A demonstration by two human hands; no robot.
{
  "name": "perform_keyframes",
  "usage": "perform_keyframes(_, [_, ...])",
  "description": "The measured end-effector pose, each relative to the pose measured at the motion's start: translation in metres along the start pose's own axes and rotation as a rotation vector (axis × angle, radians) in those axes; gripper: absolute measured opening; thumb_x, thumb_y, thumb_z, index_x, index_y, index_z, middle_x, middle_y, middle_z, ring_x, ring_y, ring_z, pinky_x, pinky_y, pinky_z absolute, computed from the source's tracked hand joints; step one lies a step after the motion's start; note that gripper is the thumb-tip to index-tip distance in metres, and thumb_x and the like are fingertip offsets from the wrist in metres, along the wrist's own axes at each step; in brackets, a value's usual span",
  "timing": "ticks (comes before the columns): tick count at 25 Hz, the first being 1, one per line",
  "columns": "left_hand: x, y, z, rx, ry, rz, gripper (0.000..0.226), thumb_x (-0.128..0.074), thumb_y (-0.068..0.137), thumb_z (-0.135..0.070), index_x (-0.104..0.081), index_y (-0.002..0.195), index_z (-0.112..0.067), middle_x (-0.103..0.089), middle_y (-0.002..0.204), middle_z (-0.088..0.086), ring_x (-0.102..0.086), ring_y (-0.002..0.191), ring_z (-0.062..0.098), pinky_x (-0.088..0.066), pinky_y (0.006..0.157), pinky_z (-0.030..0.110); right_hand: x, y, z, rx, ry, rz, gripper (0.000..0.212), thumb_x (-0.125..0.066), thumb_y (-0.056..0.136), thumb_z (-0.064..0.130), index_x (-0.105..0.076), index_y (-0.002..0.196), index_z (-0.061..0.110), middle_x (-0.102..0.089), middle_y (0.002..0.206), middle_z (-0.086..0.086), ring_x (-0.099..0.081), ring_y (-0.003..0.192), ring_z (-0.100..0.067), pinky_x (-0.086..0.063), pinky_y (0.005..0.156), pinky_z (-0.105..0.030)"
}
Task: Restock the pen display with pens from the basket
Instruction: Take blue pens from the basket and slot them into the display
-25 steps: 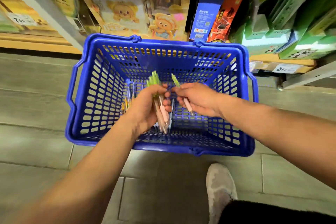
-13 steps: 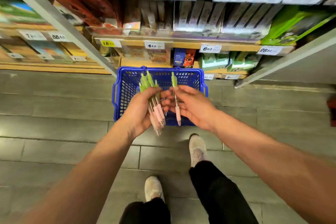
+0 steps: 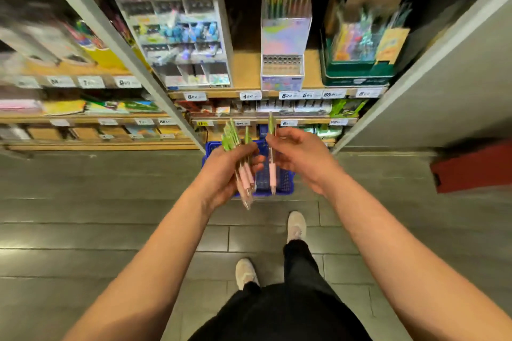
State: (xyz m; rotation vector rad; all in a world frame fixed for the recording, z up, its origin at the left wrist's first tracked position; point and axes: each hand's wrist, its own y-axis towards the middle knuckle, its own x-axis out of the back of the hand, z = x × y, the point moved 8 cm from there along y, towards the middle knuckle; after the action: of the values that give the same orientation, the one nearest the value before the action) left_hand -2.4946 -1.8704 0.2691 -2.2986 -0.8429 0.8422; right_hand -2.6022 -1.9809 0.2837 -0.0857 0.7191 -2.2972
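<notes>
Green-capped pens (image 3: 241,163) sit bunched in the left hand (image 3: 221,171) while the right hand (image 3: 300,158) pinches one pen (image 3: 271,155) at frame centre, so carrying is underway and next comes slotting it into the display (image 3: 282,69) at upper centre.

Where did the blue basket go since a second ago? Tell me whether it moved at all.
Cannot tell. The blue basket sits on the floor below the bottom shelf as before; only the camera rose.

Blue basket (image 3: 282,188) mostly hidden behind hands; upper shelves (image 3: 177,36) motion-blurred; price tags (image 3: 250,96) illegible.
</notes>
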Motion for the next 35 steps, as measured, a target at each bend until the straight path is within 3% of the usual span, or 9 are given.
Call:
perform_keyframes(7, [-0.065, -0.016, -0.041, -0.123, 0.059, 0.065, 0.022, -0.06, 0.102, -0.021, -0.069, 0.112, -0.003, -0.077, 0.109, 0.017, -0.077, 0.09, 0.027, -0.062, 0.08, 0.042, 0.038, -0.015, 0.057, 0.118, 0.064, -0.003, 0.017, -0.073, 0.091, 0.031, -0.075, 0.101, 0.018, -0.078, 0.097, -0.004, -0.074, 0.081, -0.021, -0.058, 0.065, -0.027])
perform_keyframes(10, [-0.088, -0.001, -0.055, -0.154, 0.077, 0.023, 0.029, -0.063, 0.1, -0.027, -0.067, 0.119, -0.005, -0.078, 0.107, 0.014, -0.077, 0.084, 0.024, -0.061, 0.071, 0.033, 0.056, 0.001, 0.076, 0.122, 0.128, 0.024, 0.015, -0.069, 0.094, 0.023, -0.074, 0.104, 0.013, -0.078, 0.095, -0.005, -0.076, 0.078, -0.02, -0.058, 0.064, -0.024])
perform_keyframes(13, [-0.1, 0.02, -0.065, -0.16, 0.037, 0.0, 0.032, -0.065, 0.098, -0.031, -0.07, 0.117, -0.006, -0.076, 0.101, 0.013, -0.074, 0.082, 0.025, -0.06, 0.071, 0.033, 0.073, 0.023, 0.094, 0.115, 0.097, 0.012, 0.021, -0.07, 0.093, 0.021, -0.072, 0.111, 0.01, -0.077, 0.102, -0.007, -0.074, 0.083, -0.021, -0.057, 0.068, -0.025])
perform_keyframes(17, [-0.107, 0.047, -0.079, -0.157, 0.026, -0.008, 0.034, -0.061, 0.101, -0.033, -0.07, 0.117, -0.005, -0.077, 0.112, 0.014, -0.072, 0.081, 0.024, -0.058, 0.069, 0.033, 0.088, 0.049, 0.114, 0.117, 0.064, 0.006, 0.021, -0.073, 0.091, 0.019, -0.072, 0.11, 0.011, -0.078, 0.099, -0.005, -0.075, 0.085, -0.019, -0.056, 0.068, -0.023])
perform_keyframes(24, [-0.111, 0.123, -0.121, -0.159, 0.115, 0.124, 0.026, -0.058, 0.102, -0.019, -0.067, 0.118, 0.0, -0.074, 0.113, 0.024, -0.072, 0.079, 0.025, -0.06, 0.069, 0.034, 0.088, 0.112, 0.131, 0.168, 0.168, -0.081, 0.013, -0.069, 0.093, 0.014, -0.075, 0.103, 0.007, -0.078, 0.093, -0.009, -0.073, 0.085, -0.021, -0.061, 0.074, -0.029])
perform_keyframes(27, [-0.103, 0.163, -0.132, -0.12, 0.125, 0.157, 0.027, -0.061, 0.101, -0.022, -0.069, 0.113, 0.001, -0.078, 0.105, 0.02, -0.077, 0.076, 0.023, -0.062, 0.061, 0.032, 0.084, 0.147, 0.13, 0.17, 0.144, -0.117, 0.013, -0.07, 0.093, 0.013, -0.075, 0.102, 0.005, -0.077, 0.089, -0.009, -0.073, 0.081, -0.019, -0.059, 0.072, -0.026])
perform_keyframes(31, [-0.093, 0.211, -0.142, -0.199, 0.179, 0.164, 0.037, -0.068, 0.095, -0.03, -0.066, 0.12, -0.002, -0.079, 0.104, 0.016, -0.078, 0.085, 0.025, -0.06, 0.064, 0.03, 0.082, 0.188, 0.121, 0.162, 0.148, -0.138, 0.017, -0.069, 0.093, 0.014, -0.073, 0.106, 0.003, -0.076, 0.086, -0.006, -0.072, 0.081, -0.017, -0.06, 0.077, -0.029])
perform_keyframes(35, [-0.089, 0.253, -0.142, -0.259, 0.25, 0.167, 0.035, -0.071, 0.091, -0.042, -0.078, 0.102, -0.01, -0.079, 0.094, 0.013, -0.077, 0.078, 0.023, -0.059, 0.062, 0.029, 0.09, 0.231, 0.117, 0.204, 0.169, -0.139, 0.018, -0.067, 0.095, 0.014, -0.072, 0.106, 0.001, -0.075, 0.095, -0.016, -0.07, 0.083, -0.02, -0.06, 0.079, -0.03])
